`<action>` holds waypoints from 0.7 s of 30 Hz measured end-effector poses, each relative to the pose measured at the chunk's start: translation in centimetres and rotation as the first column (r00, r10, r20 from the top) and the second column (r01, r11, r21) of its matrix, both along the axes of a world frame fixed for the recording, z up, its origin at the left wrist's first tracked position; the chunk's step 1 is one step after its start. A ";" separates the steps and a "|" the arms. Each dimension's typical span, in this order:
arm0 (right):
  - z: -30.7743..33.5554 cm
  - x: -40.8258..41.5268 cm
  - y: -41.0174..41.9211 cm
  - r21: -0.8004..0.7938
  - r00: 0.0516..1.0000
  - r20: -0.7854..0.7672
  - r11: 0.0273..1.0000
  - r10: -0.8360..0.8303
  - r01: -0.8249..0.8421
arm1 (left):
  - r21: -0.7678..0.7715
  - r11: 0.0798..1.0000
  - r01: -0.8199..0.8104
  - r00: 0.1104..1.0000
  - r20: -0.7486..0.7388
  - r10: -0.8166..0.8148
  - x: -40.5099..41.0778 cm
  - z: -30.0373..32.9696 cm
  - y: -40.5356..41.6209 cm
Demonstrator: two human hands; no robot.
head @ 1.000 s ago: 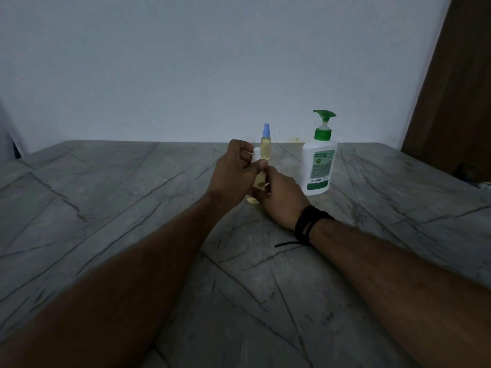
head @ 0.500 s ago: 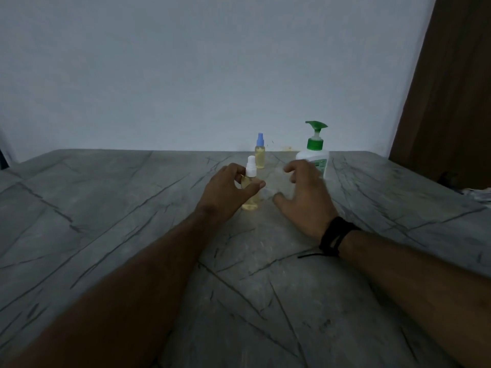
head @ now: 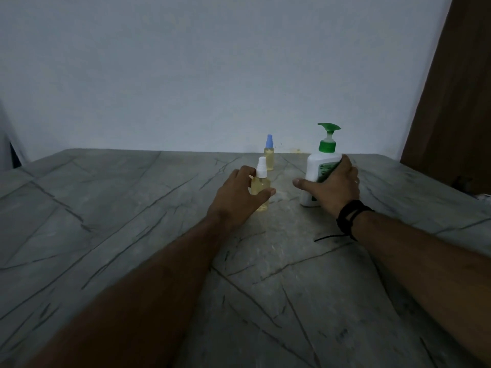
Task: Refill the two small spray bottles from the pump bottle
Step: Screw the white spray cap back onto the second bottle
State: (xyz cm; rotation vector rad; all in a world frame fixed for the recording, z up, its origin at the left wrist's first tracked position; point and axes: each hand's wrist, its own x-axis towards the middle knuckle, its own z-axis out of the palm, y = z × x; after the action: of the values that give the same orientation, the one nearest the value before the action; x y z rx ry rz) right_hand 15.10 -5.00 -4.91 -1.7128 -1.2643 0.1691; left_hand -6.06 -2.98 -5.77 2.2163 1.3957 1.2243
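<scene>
Head view, only cam. Left hand [head: 239,196] is curled around the white-capped spray bottle [head: 260,185]: thumb wraps across the front of the body low down, fingers go behind it, so a narrow closed grip on the bottle, which stands upright on the table [head: 132,221]. Right hand [head: 333,185] is wrapped over the near side of the pump bottle [head: 318,168], fingers spread across the label, thumb sticking out to the left along the bottle's lower edge, pointing toward the white-capped one; grip is wide but closed on the bottle. Black wristband [head: 350,217] on the right wrist, with a loose cord end trailing onto the stone. Pump bottle is white with a green collar and green pump head, nozzle facing the camera, tilted slightly left; whether its base is fully seated on the table can't be told. White-capped spray bottle holds pale yellow liquid, filled to about the shoulder, cap on. The blue-capped spray bottle [head: 269,154] sits behind it, nearer the wall [head: 212,75], upright, cap on, same yellow liquid, untouched and apart from both hands. Small gap of bare stone between the two held bottles, with a pale glossy patch there, can't tell if wet. Table is grey veined stone; far edge meets the wall just beyond the blue-capped bottle. Brown panel [head: 457,88] stands at the right past the table's corner. Wide open surface left of the left forearm and in the foreground between the two forearms.
</scene>
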 end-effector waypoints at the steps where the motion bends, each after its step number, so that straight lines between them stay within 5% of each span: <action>1: -0.1 0.0 0.3 0.009 1.000 -0.010 1.000 0.008 -0.008 | -0.003 1.000 0.000 1.000 -0.003 0.000 0.0 0.0 0.1; 14: 1.9 3.5 0.4 0.001 0.892 -0.286 0.931 0.349 -0.364 | 0.004 1.000 0.007 1.000 -0.021 -0.007 0.0 -0.1 0.2; 21: 3.0 7.5 0.5 -0.184 0.761 -0.527 0.823 0.379 -0.537 | 0.003 1.000 0.006 1.000 -0.022 -0.006 0.0 -0.2 0.3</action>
State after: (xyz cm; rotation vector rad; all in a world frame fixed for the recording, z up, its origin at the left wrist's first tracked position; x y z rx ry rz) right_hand 22.60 -4.50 -1.95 -1.4499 -1.3077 1.0895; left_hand -6.10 -2.64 -5.94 2.2411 1.3948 1.2044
